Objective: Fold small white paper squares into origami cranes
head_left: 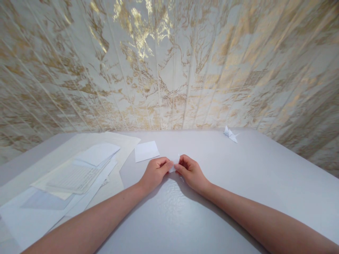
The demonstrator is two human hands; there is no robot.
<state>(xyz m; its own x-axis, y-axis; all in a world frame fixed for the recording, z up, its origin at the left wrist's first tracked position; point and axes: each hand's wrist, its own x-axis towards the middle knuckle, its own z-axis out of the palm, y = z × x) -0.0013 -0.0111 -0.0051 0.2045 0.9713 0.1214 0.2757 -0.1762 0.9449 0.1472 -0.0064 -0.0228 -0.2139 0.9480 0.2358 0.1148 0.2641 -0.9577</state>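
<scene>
Two bare hands at work above a pale desk (172, 218). The left hand (156, 173) and the right hand (192, 174) meet near the middle of the view, the grip of each closed, thumb against fingers, on a small white paper piece (172, 169) that lies between the two sets of fingertips. Just beyond the left hand lies a flat white sheet (147, 151); a folded paper figure (231, 134) sits well apart, toward the far right. Risks, as judged from the pose: the piece is small and held by little of its surface, so uneven pressure of the thumbs could set a crease askew, and the hands drawing apart could tear it; a slackened pinch could let it slip onto a surface of nearly its own colour. A sweep of the left forearm could also disturb the loose papers (79, 158) at left. Hard to make out: the fingers cover most of the piece, so its outline and any folds cannot be told; the left forearm hides part of the papers, whose writing is too small to read, and the lower edge of the frame cuts off both forearms
</scene>
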